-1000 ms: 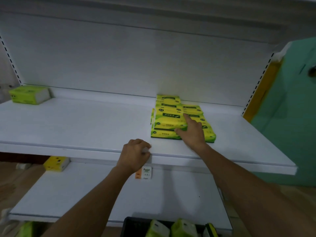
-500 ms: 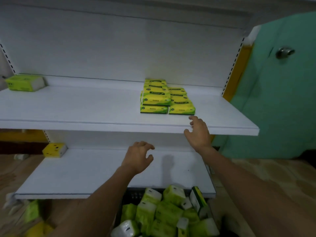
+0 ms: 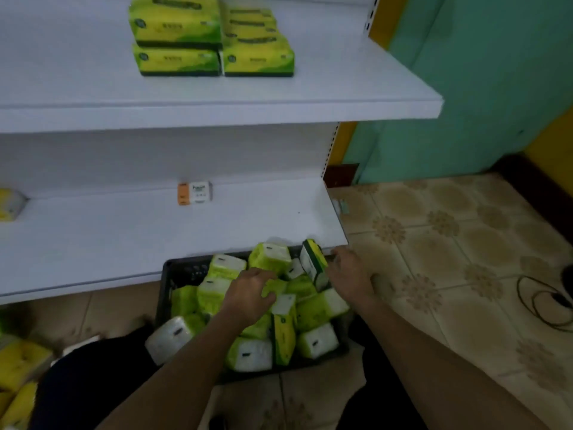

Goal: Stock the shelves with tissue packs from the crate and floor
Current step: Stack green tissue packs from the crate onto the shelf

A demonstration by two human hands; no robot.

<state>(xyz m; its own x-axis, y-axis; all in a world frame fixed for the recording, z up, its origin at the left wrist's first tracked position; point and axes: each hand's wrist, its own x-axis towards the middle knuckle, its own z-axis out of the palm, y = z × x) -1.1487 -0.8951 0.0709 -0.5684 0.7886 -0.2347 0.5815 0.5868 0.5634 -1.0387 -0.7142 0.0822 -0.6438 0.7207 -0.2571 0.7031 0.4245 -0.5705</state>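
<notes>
A black crate [image 3: 173,271] on the floor under the lower shelf holds several green-and-white tissue packs [image 3: 223,265]. My left hand [image 3: 248,294] lies on the pile in the crate's middle, its fingers curled over a green tissue pack [image 3: 274,287]. At the crate's far right corner, my right hand [image 3: 352,274] presses against an upright dark-green tissue pack [image 3: 313,263]; its fingertips are hidden behind the pack. Stacked green tissue packs [image 3: 179,35] stand on the upper shelf [image 3: 356,88].
The lower shelf [image 3: 124,237] carries a small orange-and-white pack [image 3: 194,193] and a yellow pack [image 3: 9,204] at the far left. Yellow packs [image 3: 18,364] lie on the floor at the left. A black cable [image 3: 539,302] lies on the tiled floor at the right, by the green door [image 3: 483,88].
Both hands have dropped from the upper shelf's front edge into the crate. The view has tilted down, so the crate now fills the lower middle.
</notes>
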